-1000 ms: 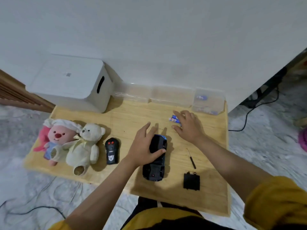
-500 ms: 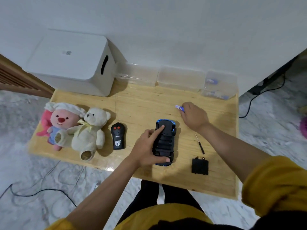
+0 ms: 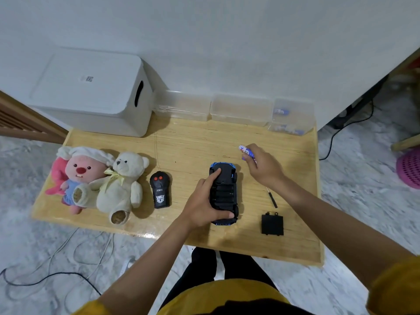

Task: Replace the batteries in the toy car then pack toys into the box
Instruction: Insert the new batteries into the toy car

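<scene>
A second ago the right hand (image 3: 263, 165) lay flat on the surface (image 3: 193, 142) over the batteries (image 3: 246, 151) at the far side; it has since closed round them and lifted, and it now hangs just right of the toy car (image 3: 223, 194) with a blue-and-white end poking out past the fingers; I'd say the fresh cells are on their way to the open bay, which makes this the loading step, with all the packing still ahead.

Going left to right: the white box (image 3: 91, 92) sits at the far left against the wall, lid on, so what it holds cannot be seen; in front of it lie the pink plush (image 3: 77, 171) and the cream teddy bear (image 3: 122, 185), touching each other; next is the black remote (image 3: 159, 189); then the left hand (image 3: 204, 203) grips the car, which is turned belly-up near the middle of the surface, forefinger laid along its underside, thumb hooked round the near end; the ribbed bay looks empty, though it is dark.

Right of the car a small screwdriver (image 3: 272, 197) lies loose, and nearer me the black battery cover (image 3: 272, 224) lies on its own.

Along the far edge stand three clear tubs: the left tub (image 3: 184, 108) and middle tub (image 3: 241, 110) look bare; the right tub (image 3: 293, 117) holds small blue-and-white pieces, probably more batteries, too blurred to be sure.
</scene>
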### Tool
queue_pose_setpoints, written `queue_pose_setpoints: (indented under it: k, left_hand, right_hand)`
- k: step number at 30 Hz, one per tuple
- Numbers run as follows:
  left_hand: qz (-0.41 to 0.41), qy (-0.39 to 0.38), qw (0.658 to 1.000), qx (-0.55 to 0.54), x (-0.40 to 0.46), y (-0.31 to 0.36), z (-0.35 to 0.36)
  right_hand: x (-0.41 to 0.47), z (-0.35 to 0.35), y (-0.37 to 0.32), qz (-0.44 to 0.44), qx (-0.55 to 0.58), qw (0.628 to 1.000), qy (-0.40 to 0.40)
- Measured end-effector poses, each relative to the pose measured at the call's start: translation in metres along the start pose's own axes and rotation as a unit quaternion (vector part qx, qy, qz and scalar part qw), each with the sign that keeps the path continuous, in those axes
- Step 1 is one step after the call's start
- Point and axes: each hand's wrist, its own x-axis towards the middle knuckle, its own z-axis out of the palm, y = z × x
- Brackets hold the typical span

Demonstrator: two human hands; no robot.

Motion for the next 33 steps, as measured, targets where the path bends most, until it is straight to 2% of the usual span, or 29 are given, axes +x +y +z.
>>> queue_pose_setpoints:
  k: [9,20,24,28,33]
  left_hand:
    - [0.047,0.007,0.996,-0.069,0.007,0.027,0.0]
    - [0.064,0.053,0.992,-0.09,0.013,0.05,0.003]
    - [0.07,0.075,0.99,-0.091,0.016,0.057,0.005]
    - [0.061,0.098,0.989,-0.094,0.018,0.061,0.006]
    - [0.056,0.113,0.987,-0.102,0.021,0.064,0.007]
  right_hand:
    - [-0.038,-0.034,-0.043,-0.006,0.096,0.991,-0.098]
    - [-0.038,-0.044,-0.053,0.029,0.224,0.974,-0.008]
    - [-0.035,-0.039,-0.053,0.03,0.188,0.981,0.036]
    - [-0.033,-0.037,-0.056,0.011,0.068,0.996,0.06]
    - [-0.033,-0.033,-0.061,-0.01,0.047,0.993,0.108]
